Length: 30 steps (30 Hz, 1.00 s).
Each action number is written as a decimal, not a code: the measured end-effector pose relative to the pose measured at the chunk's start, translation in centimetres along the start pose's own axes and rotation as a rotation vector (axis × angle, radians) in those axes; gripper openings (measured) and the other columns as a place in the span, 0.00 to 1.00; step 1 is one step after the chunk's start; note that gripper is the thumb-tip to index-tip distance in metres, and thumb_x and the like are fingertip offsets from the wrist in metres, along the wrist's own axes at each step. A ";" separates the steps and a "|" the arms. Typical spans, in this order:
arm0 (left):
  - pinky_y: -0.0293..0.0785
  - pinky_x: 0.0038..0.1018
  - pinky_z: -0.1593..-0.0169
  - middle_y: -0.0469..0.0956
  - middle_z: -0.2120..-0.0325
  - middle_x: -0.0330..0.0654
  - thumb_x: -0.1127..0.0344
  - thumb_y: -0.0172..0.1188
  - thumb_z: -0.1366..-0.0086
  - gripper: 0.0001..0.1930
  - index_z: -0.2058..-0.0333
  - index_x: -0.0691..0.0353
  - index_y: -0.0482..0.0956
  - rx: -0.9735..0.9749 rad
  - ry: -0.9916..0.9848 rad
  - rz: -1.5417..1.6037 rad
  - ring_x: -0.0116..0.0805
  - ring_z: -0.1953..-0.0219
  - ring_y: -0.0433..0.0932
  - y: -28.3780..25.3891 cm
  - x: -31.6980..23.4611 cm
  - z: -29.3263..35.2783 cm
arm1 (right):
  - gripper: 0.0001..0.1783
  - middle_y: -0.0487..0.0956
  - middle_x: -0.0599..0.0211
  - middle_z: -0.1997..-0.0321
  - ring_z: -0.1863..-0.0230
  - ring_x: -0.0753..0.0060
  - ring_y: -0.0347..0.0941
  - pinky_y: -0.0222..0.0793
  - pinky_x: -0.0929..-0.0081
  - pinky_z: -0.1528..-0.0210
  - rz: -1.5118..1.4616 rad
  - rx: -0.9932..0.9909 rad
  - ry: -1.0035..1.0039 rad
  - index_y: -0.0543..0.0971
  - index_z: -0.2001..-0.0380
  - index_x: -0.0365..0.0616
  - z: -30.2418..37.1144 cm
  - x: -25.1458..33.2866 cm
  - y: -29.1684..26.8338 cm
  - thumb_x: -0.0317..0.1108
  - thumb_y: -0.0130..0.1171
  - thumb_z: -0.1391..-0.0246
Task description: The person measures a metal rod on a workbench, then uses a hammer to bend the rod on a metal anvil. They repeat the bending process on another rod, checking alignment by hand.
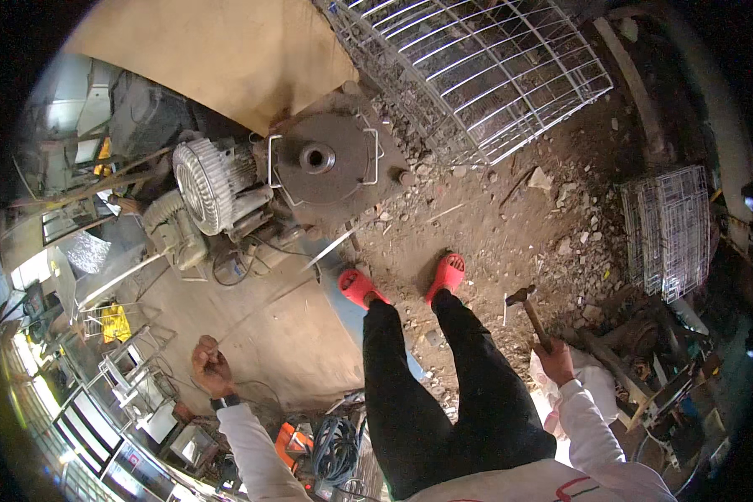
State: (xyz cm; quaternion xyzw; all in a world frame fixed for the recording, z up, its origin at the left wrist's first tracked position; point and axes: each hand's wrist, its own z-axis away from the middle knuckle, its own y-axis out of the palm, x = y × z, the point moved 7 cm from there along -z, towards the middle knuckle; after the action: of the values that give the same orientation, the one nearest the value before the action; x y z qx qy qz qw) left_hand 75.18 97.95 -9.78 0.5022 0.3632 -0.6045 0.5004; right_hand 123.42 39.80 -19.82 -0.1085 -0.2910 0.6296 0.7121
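My right hand [555, 361] is wrapped round the wooden handle of a hammer [535, 319], held off to my right with its dark metal head pointing up and away from me. A white sack [596, 385] lies beside and below that hand. Out to my left, my left hand [212, 366] is raised with its fingers curled closed; what it holds, if anything, is hidden. A brown board [259, 335] lies beneath it. Ahead stands a round dark metal lid [336, 176] with a central hole and two wire handles.
A ribbed grey motor blower [205, 186] stands at the left of the lid. Wire racks [510, 75] lie at the far right, with more stacked racks [668, 230] near the right edge. Rubble [573, 217] covers the dirt floor. Coiled cable [336, 449] lies near my left leg.
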 end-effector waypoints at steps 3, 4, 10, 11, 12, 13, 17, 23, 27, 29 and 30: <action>0.51 0.23 0.68 0.57 0.80 0.35 0.61 0.59 0.43 0.18 0.83 0.58 0.60 0.032 0.021 0.047 0.27 0.74 0.56 -1.4 0.5 -2.4 | 0.20 0.69 0.62 0.82 0.76 0.74 0.62 0.62 0.64 0.72 0.083 0.037 0.047 0.76 0.71 0.35 0.5 2.7 0.3 0.45 0.64 0.46; 0.51 0.24 0.68 0.57 0.80 0.35 0.61 0.59 0.43 0.17 0.83 0.58 0.60 0.052 0.004 0.071 0.27 0.74 0.56 -1.8 1.1 -3.2 | 0.20 0.69 0.62 0.82 0.76 0.74 0.63 0.62 0.64 0.72 0.113 0.032 0.052 0.76 0.70 0.35 0.5 2.6 0.7 0.45 0.64 0.45; 0.51 0.24 0.69 0.56 0.80 0.34 0.64 0.57 0.44 0.14 0.83 0.57 0.63 -0.004 -0.070 0.239 0.26 0.75 0.55 -3.6 6.5 -8.0 | 0.19 0.71 0.61 0.80 0.76 0.73 0.65 0.64 0.66 0.70 0.048 -0.009 0.064 0.79 0.64 0.38 0.5 4.6 5.2 0.46 0.62 0.44; 0.51 0.24 0.69 0.56 0.80 0.34 0.64 0.57 0.44 0.14 0.83 0.57 0.63 -0.006 -0.067 0.230 0.26 0.75 0.55 -3.1 7.2 -8.3 | 0.19 0.71 0.62 0.80 0.75 0.73 0.65 0.64 0.67 0.70 0.063 -0.004 0.098 0.80 0.64 0.38 1.0 5.8 6.1 0.46 0.62 0.44; 0.53 0.23 0.70 0.60 0.79 0.36 0.65 0.57 0.44 0.13 0.83 0.57 0.65 0.027 -0.075 0.307 0.25 0.75 0.56 -2.7 7.4 -8.7 | 0.19 0.71 0.63 0.80 0.75 0.74 0.65 0.64 0.68 0.71 0.078 0.001 0.132 0.80 0.64 0.39 1.6 7.1 7.1 0.46 0.62 0.44; 0.54 0.23 0.70 0.62 0.78 0.36 0.66 0.58 0.44 0.13 0.83 0.57 0.65 -0.024 -0.087 0.331 0.25 0.76 0.56 -4.3 7.4 -8.6 | 0.18 0.71 0.64 0.80 0.75 0.75 0.65 0.64 0.69 0.71 0.097 0.012 0.162 0.80 0.64 0.39 2.2 8.1 7.7 0.46 0.62 0.44; 0.56 0.20 0.70 0.68 0.73 0.39 0.66 0.59 0.44 0.13 0.83 0.58 0.65 -0.069 -0.108 0.477 0.24 0.77 0.56 -12.8 7.4 -7.7 | 0.22 0.76 0.56 0.79 0.76 0.63 0.68 0.66 0.61 0.68 -0.028 -0.054 0.150 0.79 0.70 0.38 5.0 10.1 12.6 0.50 0.61 0.46; 0.54 0.23 0.70 0.63 0.80 0.36 0.64 0.58 0.44 0.17 0.87 0.56 0.62 -0.030 -0.249 0.416 0.25 0.76 0.55 -17.3 6.7 -8.2 | 0.23 0.74 0.59 0.80 0.76 0.68 0.66 0.65 0.62 0.69 0.007 -0.064 0.197 0.77 0.71 0.37 7.7 15.8 19.7 0.50 0.62 0.46; 0.50 0.26 0.68 0.58 0.85 0.34 0.62 0.56 0.45 0.18 0.88 0.55 0.59 0.112 -0.205 0.309 0.27 0.75 0.55 -18.9 7.6 -9.6 | 0.21 0.76 0.55 0.77 0.73 0.65 0.71 0.67 0.62 0.66 -0.031 -0.006 0.201 0.79 0.68 0.39 9.5 20.9 22.8 0.50 0.61 0.44; 0.53 0.26 0.67 0.62 0.82 0.36 0.64 0.57 0.47 0.15 0.87 0.56 0.62 0.147 -0.224 0.374 0.27 0.76 0.56 -19.2 7.8 -9.8 | 0.21 0.77 0.54 0.75 0.71 0.64 0.74 0.69 0.62 0.64 -0.037 0.026 0.182 0.78 0.66 0.39 10.2 22.3 23.7 0.49 0.60 0.43; 0.56 0.26 0.65 0.67 0.79 0.38 0.67 0.59 0.48 0.13 0.86 0.57 0.65 0.147 -0.243 0.447 0.25 0.77 0.57 -19.1 8.1 -9.7 | 0.21 0.77 0.54 0.75 0.71 0.63 0.74 0.69 0.62 0.63 -0.002 0.030 0.198 0.78 0.66 0.39 10.3 22.4 24.0 0.50 0.60 0.43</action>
State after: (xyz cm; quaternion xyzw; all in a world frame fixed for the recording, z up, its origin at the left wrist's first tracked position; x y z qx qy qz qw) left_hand 59.03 109.70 -21.10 0.5285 0.1358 -0.5597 0.6237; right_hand 98.56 63.57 -17.79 -0.1590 -0.2098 0.6196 0.7394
